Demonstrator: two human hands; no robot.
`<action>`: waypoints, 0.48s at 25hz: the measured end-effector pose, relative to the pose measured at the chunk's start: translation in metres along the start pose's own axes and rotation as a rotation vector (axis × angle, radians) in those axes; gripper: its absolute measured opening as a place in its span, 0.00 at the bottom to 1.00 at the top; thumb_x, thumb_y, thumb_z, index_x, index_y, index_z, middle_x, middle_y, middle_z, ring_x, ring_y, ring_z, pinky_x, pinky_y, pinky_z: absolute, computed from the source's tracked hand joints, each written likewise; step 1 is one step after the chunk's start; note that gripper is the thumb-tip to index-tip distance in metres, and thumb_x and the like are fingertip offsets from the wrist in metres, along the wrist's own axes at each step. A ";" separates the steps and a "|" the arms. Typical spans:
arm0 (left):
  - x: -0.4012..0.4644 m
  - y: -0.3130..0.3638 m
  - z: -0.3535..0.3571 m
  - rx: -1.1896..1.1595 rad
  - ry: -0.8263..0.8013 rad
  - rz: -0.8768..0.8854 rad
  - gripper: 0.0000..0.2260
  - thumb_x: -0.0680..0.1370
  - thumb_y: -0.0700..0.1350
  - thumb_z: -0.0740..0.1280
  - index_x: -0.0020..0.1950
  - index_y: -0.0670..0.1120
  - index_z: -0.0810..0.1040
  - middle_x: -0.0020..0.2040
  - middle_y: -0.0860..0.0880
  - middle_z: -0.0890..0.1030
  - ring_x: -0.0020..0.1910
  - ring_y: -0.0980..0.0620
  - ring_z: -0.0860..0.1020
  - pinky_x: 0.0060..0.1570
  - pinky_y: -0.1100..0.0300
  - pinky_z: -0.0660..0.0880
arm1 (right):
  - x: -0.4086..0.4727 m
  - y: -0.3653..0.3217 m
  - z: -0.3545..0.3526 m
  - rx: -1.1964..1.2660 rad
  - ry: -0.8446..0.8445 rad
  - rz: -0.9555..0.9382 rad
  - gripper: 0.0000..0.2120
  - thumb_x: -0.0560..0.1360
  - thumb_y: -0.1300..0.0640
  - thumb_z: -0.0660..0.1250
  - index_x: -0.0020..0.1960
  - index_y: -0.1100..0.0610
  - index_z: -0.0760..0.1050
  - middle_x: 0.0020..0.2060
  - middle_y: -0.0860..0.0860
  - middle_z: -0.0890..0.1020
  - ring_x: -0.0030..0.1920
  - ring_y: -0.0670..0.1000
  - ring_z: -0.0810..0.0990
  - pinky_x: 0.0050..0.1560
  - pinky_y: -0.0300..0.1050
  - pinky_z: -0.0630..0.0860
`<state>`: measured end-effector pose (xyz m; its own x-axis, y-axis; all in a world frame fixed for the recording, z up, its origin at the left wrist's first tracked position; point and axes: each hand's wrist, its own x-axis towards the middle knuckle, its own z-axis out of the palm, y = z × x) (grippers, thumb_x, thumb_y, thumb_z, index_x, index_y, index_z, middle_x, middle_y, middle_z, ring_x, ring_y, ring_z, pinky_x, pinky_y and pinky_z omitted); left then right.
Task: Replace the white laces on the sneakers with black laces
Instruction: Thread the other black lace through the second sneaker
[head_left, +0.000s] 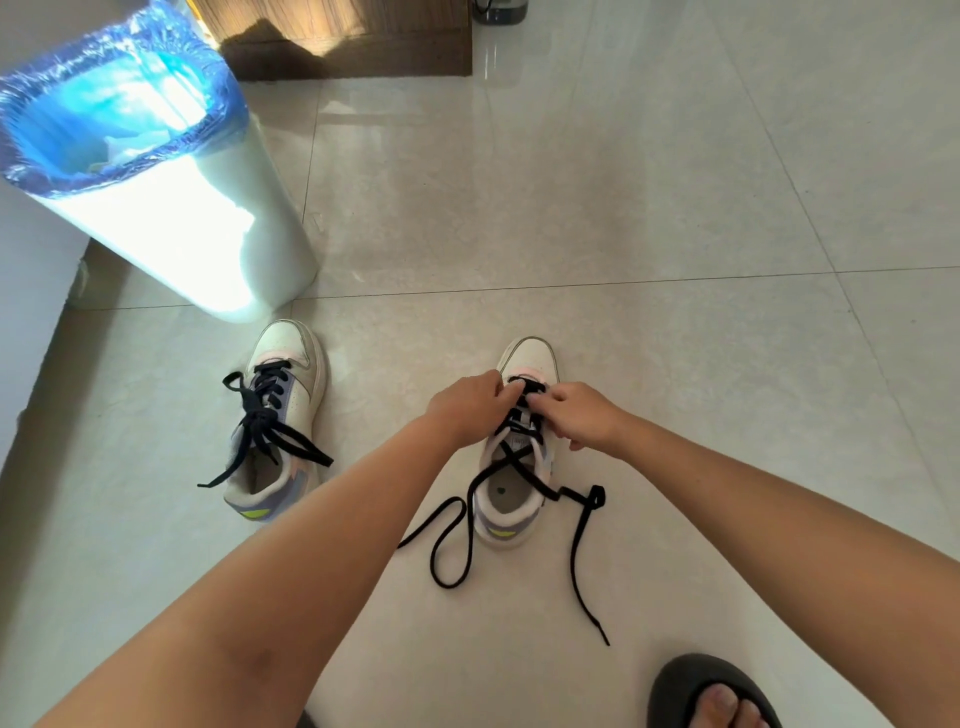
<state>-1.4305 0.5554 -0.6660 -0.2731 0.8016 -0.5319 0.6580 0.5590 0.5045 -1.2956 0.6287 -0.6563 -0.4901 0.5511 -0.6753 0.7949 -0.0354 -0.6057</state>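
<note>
1. Head view shows both my hands on the right sneaker (519, 457), which stands on the floor tiles (623, 208) toe away from me.
2. My left hand (467, 408) is curled over the lower rows of the black lace (519, 462); it seems to pinch the lace near the toe, though my knuckles hide the fingertips.
3. My right hand (584, 415) is curled on the other side of the same rows, pinching the lace there as well.
4. Both loose ends trail out past the heel onto the floor, one in a loop to the left, one running long to the right.
5. To do this step well, I should pull each crossing snug from the toe upward, keep the flat lace untwisted, and even out the two ends before tying.
6. The left sneaker (283, 415) stands well apart beside the white bin (249, 249), already threaded with its own black lace (260, 421), ends loose.
7. No white lace is visible on either shoe, so I judge the job nearly finished.
</note>
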 end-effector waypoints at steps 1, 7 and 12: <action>0.002 0.002 -0.001 0.072 -0.003 0.018 0.14 0.81 0.55 0.54 0.46 0.45 0.68 0.39 0.50 0.73 0.40 0.49 0.71 0.41 0.55 0.67 | 0.001 -0.001 -0.001 -0.050 -0.014 0.001 0.14 0.80 0.50 0.57 0.38 0.56 0.68 0.32 0.51 0.71 0.34 0.50 0.70 0.31 0.41 0.68; -0.006 -0.004 0.005 -0.620 -0.041 0.026 0.10 0.81 0.43 0.58 0.41 0.44 0.69 0.35 0.48 0.72 0.35 0.51 0.71 0.33 0.63 0.70 | -0.004 0.015 0.008 0.690 0.037 -0.015 0.13 0.81 0.61 0.57 0.37 0.57 0.67 0.30 0.52 0.68 0.28 0.46 0.65 0.31 0.37 0.67; -0.012 -0.001 0.020 -0.520 0.154 -0.078 0.10 0.81 0.48 0.58 0.45 0.42 0.68 0.35 0.50 0.72 0.39 0.49 0.70 0.37 0.58 0.67 | -0.005 0.013 0.017 0.207 0.209 -0.102 0.13 0.80 0.54 0.58 0.38 0.55 0.67 0.34 0.53 0.74 0.35 0.51 0.72 0.41 0.48 0.74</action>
<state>-1.4133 0.5410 -0.6738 -0.4325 0.7534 -0.4952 0.2083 0.6179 0.7582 -1.2892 0.6120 -0.6679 -0.4621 0.7195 -0.5184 0.6454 -0.1280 -0.7530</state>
